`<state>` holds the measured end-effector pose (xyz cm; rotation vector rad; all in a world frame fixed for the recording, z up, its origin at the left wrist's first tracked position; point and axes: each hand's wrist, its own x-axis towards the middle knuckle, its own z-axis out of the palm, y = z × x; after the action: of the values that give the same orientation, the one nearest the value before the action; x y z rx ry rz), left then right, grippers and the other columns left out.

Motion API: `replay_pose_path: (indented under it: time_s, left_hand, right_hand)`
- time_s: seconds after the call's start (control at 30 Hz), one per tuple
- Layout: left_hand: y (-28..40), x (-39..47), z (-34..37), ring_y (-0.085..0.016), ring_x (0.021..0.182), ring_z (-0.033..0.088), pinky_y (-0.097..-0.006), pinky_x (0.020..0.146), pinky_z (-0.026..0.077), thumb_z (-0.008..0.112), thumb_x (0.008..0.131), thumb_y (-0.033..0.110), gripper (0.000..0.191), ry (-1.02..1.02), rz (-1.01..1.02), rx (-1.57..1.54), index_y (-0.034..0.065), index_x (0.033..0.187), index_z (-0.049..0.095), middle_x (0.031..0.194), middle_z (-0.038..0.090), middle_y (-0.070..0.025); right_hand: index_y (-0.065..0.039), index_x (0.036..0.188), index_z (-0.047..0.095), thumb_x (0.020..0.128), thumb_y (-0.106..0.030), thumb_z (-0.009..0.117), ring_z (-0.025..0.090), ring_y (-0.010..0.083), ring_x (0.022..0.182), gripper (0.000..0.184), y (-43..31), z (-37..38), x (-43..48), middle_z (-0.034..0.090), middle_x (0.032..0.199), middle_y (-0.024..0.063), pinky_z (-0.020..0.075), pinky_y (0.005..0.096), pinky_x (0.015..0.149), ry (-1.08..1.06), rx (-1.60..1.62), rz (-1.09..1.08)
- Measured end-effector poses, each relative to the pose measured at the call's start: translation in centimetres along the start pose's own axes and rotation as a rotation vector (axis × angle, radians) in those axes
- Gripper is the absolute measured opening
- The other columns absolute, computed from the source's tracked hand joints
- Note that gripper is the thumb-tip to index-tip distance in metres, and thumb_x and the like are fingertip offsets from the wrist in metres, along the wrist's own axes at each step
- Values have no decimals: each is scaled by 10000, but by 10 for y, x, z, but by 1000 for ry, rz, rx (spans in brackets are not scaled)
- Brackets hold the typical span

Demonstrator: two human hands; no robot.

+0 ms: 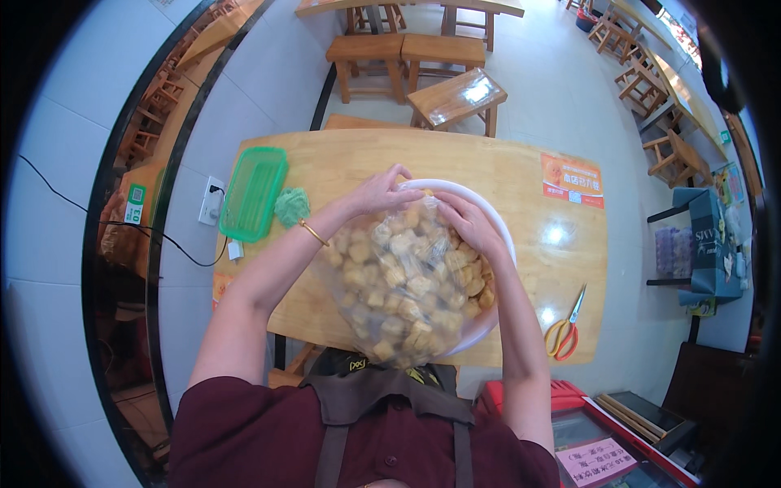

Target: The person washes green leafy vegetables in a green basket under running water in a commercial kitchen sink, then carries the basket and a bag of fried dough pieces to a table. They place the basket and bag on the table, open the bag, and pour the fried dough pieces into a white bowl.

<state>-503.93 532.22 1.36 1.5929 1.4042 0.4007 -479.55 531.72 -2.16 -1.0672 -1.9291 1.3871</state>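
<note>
A large clear plastic bag full of golden fried tofu puffs or similar pieces leans between my body and a white round basin. Its upper end lies over the basin. My left hand grips the bag's upper end, thumb stretched toward the right and the other fingers raised by the basin's far rim. Close beside it, my right hand holds the same end from the right side, inside the basin's rim. Loose golden pieces show in the basin under my right forearm. The bag hides much of the basin.
On the wooden table are a green plastic basket, a green mesh cloth and scissors with red and yellow handles. A wall socket with a cable is at left. Wooden stools stand beyond; a red-edged freezer is at lower right.
</note>
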Motion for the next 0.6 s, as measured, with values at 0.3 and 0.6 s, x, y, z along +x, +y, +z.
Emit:
replay_pose_path:
  time_s: [0.3, 0.6]
  left_hand:
    - [-7, -7, -10, -128, 761, 583, -291, 672, 469, 557, 932, 266, 264, -38, 215, 224, 43, 994, 683, 813, 630, -58]
    - [-3, 5, -8, -121, 711, 534, -310, 642, 454, 491, 887, 265, 269, -349, 31, -204, 44, 812, 624, 779, 588, 4]
  right_hand:
    - [37, 1226, 575, 996, -397, 424, 560, 224, 1145, 513, -2, 0, 13, 627, 1205, 154, 395, 316, 1006, 69, 106, 166]
    - [49, 1213, 579, 995, -381, 431, 583, 223, 1103, 504, -16, -10, 20, 650, 1149, 145, 415, 320, 983, 111, 207, 211]
